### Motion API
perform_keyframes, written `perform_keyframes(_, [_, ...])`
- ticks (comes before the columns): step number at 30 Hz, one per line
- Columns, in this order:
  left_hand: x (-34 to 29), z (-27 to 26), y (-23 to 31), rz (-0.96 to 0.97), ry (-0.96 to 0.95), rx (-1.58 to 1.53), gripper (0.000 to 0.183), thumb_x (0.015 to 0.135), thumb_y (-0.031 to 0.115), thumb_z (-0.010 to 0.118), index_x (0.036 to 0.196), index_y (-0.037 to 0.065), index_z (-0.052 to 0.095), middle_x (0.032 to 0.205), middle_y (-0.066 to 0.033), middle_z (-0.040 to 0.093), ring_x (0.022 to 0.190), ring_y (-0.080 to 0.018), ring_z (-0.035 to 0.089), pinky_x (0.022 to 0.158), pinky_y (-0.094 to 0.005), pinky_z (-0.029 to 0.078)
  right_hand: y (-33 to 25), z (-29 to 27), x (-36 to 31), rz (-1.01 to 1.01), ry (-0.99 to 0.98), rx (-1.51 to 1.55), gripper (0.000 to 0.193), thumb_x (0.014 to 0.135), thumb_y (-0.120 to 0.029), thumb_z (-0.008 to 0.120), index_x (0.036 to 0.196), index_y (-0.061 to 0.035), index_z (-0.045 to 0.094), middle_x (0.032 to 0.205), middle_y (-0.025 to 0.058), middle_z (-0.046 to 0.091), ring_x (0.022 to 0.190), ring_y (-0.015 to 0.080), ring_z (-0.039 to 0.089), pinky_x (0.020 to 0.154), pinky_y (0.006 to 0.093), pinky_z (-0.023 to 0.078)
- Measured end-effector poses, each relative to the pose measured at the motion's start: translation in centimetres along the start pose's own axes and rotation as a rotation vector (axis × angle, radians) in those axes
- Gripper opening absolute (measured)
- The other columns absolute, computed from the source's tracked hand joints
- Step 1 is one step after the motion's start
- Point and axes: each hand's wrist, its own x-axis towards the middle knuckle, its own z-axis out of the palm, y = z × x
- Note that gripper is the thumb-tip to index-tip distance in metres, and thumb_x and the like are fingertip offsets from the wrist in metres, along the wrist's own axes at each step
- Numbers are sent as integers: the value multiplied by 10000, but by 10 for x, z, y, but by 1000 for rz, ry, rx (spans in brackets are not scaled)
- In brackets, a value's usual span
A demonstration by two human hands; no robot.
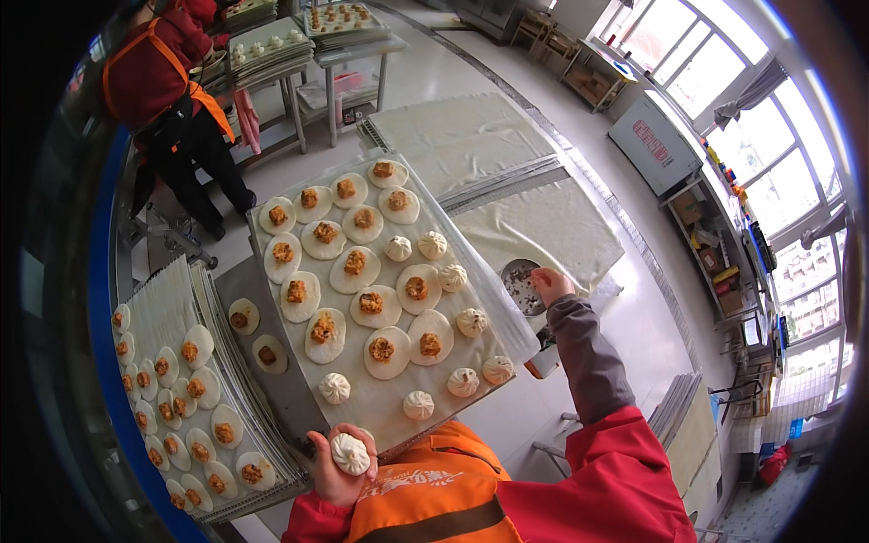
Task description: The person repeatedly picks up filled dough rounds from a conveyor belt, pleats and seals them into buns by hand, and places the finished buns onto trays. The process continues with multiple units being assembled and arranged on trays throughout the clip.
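while resting in the left hand (328, 483), just beside the near edge of the big tray (369, 400), easy to spot: one small white bun (350, 454) with folds on top. held loosely, with fingers and thumb round the sides. probably light, squishy and a bit sticky, so easy to dent or tear. best to cup from below and by the round sides, leaving the thin folds alone. at the metal bowl (519, 288), the right hand (552, 284) with bent, drawn-in fingers; cannot tell if holding anything. on the tray, more folded buns (417, 404) along the near and right edges, and flat dough rounds (335, 351) with orange filling (381, 349). likely floppy, so better lifted with the middle kept level. to the left, more filled rounds on another tray (165, 308). pale print on the orange apron (453, 471), too small and bent to read well. farther off, red writing on a white chest (665, 167) near the windows (697, 59). at the upper left, a worker (149, 77) in red, with no clear label.
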Motion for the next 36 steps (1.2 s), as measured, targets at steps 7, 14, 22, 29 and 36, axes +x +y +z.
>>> perform_keyframes(7, [17, 32, -26, -45, 82, -32, 690, 932, 722, 289, 1024, 84, 534, 837, -132, 593, 561, -207, 577, 486, -312, 478, 58, 49, 42, -244, -109, -468, 290, 838, -317, 644, 1018, -94, 690, 1067, 125, 672, 1031, 339, 628, 883, 436, 515])
perform_keyframes(14, [20, 36, -23, -74, -49, 64, 748, 906, 742, 276, 1034, 43, 510, 877, -92, 605, 632, -149, 595, 542, -272, 476, 94, 66, 54, -385, 10, -430, 141, 850, -258, 632, 870, -120, 651, 888, 107, 631, 873, 355, 631, 733, 471, 509])
perform_keyframes(22, [9, 30, -3, 103, 8, 142, 738, 924, 733, 248, 1055, 55, 509, 886, -70, 619, 664, -143, 616, 569, -250, 491, 23, 23, 2, -293, 46, 382, 154, 763, -51, 725, 915, -79, 717, 878, 93, 699, 835, 209, 664, 731, 309, 521])
perform_keyframes(29, [-5, 33, 11, 219, 49, 263, 746, 923, 743, 238, 1074, 54, 480, 903, -65, 607, 718, -131, 613, 614, -254, 508, -210, 41, -191, -752, -814, 542, 179, 719, 98, 718, 854, -18, 721, 852, 87, 650, 775, 200, 644, 662, 284, 493])
perform_keyframes(36, [-34, 20, 12, 373, 179, 178, 719, 950, 702, 255, 1149, 50, 483, 905, -41, 598, 737, -109, 607, 599, -232, 507, -278, 90, -273, -848, -807, 641, 171, 745, 61, 717, 887, -33, 734, 857, 79, 656, 765, 211, 658, 668, 305, 521])
